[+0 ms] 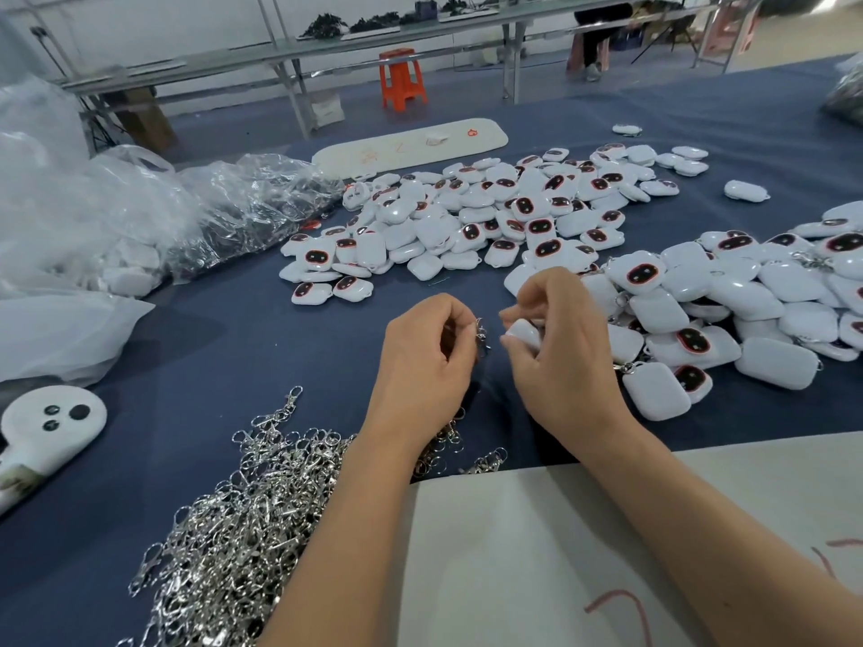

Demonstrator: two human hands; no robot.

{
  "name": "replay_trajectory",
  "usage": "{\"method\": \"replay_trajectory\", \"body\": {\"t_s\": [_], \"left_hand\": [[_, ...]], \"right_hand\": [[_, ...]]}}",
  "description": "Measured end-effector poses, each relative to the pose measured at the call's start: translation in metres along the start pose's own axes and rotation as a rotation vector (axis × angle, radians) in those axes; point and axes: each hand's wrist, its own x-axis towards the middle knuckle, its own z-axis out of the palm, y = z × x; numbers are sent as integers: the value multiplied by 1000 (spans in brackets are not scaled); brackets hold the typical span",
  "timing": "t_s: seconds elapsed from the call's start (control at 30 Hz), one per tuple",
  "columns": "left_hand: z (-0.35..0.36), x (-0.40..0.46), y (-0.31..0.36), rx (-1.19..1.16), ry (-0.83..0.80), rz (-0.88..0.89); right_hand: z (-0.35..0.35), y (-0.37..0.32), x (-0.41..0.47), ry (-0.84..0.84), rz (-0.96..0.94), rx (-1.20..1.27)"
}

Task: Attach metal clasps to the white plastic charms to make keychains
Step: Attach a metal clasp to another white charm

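Note:
My left hand (427, 350) pinches a small metal clasp (482, 336) at its fingertips, above the blue cloth. Right beside it, my right hand (558, 338) grips one white plastic charm (523, 332), its fingers curled round it. Clasp and charm are almost touching between the two hands. A large heap of silver clasps (243, 530) lies at the near left, under my left forearm. A wide pile of white charms with dark red-rimmed faces (490, 217) spreads across the middle. Another pile of charms (728, 310), some with clasps on them, lies to the right.
Clear plastic bags (140, 217) with more parts lie at the left. A white ghost-shaped board (46, 427) sits at the near left, a long white board (411, 144) at the back, and a white sheet (583, 553) at the near edge. Beyond the table stand benches and an orange stool (401, 79).

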Motion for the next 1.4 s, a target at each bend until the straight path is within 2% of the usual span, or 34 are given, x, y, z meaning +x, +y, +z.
{"method": "replay_trajectory", "body": {"t_s": [0.2,0.27,0.47,0.53,0.63,0.7,0.8,1.07,1.17,1.3,1.4], "left_hand": [[-1,1,-2,37,-15,-2],[-2,1,-3,47,-22,8],[-1,0,0,-10,-85,51],[1,-1,1,-14,-109,69],[1,-2,4,-51,-97,65],[0,-1,6,-89,-44,43],[-3,0,6,-103,22,40],[-4,0,9,-116,22,52],[-6,1,6,-86,-8,71],[-13,1,-1,-47,-90,35],[-18,1,-2,-42,-135,26]], "right_hand": [[2,5,-1,-109,102,-52],[2,4,0,-135,82,-66],[-2,-2,3,58,76,115],[-4,-2,4,71,154,191],[-6,1,5,-40,283,328],[-5,3,6,-154,275,319],[-4,4,6,-241,230,364],[-8,8,5,-156,259,457],[-8,9,5,-118,165,401],[-10,10,7,-115,-151,105],[-10,12,8,-170,-177,75]]}}
